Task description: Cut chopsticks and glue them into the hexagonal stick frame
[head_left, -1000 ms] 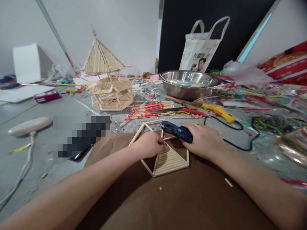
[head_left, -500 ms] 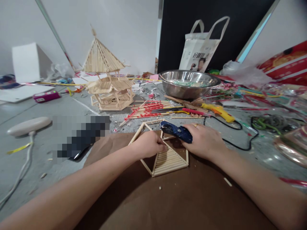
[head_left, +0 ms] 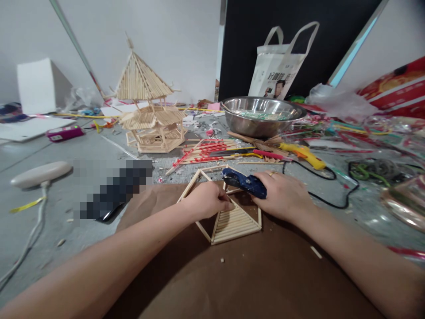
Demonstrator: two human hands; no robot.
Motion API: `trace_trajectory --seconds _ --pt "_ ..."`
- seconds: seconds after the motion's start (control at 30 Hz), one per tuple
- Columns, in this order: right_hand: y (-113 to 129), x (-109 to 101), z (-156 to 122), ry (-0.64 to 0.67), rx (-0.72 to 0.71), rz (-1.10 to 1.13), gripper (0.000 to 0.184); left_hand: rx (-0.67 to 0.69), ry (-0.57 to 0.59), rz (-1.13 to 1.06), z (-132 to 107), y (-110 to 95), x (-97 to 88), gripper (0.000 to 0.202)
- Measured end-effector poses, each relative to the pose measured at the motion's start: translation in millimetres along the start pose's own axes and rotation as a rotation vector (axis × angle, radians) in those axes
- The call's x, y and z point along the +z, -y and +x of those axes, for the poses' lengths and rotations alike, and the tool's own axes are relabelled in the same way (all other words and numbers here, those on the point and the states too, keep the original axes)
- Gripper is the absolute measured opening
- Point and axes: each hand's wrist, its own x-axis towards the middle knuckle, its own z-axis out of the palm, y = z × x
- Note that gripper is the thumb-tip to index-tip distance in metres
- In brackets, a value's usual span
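A flat hexagonal frame of thin wooden sticks [head_left: 232, 223] lies on a brown board [head_left: 252, 274] in front of me; one wedge of it is filled with sticks. My left hand [head_left: 206, 200] is closed, fingertips pinched on the frame near its centre. My right hand [head_left: 282, 195] is wrapped round a dark blue glue gun [head_left: 244, 183], its nozzle pointing left over the frame's far part. A black cord [head_left: 325, 201] runs right from the gun.
A finished wooden stick pagoda [head_left: 149, 106] stands at the back left. A steel bowl [head_left: 262, 116], a white tote bag [head_left: 279, 66], red-wrapped chopsticks [head_left: 202, 153], a yellow tool [head_left: 303, 154] and plastic clutter crowd the back and right. A white device with cable [head_left: 40, 173] lies left.
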Motion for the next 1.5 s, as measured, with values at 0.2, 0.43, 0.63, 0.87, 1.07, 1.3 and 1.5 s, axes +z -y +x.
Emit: trace_trajectory --seconds 0.2,0.43,0.63,0.87,1.07,1.3,1.5 --pt "-0.2 -0.7 0.2 0.015 -0.004 -0.005 0.036 -0.01 0.014 -0.02 0.2 2.8 1.3 0.033" --pt "0.9 -1.2 -0.2 0.013 0.008 -0.002 0.037 0.039 0.102 -0.067 1.2 7.3 -3.7 0.034" --pt "0.8 -1.0 0.6 0.027 0.005 0.0 0.037 0.016 0.107 -0.079 0.9 3.7 -4.8 0.027" --pt "1.2 -2.7 -0.8 0.033 -0.002 0.005 0.034 0.044 0.041 0.01 0.9 3.6 -2.2 0.026" --pt "0.4 -2.3 0.7 0.022 0.007 -0.033 0.037 0.027 0.022 0.01 1.4 4.0 0.3 0.028" --pt "-4.1 0.0 3.1 0.008 0.03 -0.05 0.037 0.014 0.015 0.015 1.4 3.1 0.8 0.028" --pt "-3.8 -0.1 3.7 0.019 0.014 -0.066 0.036 0.004 0.027 -0.006 1.6 3.8 -0.1 0.028"
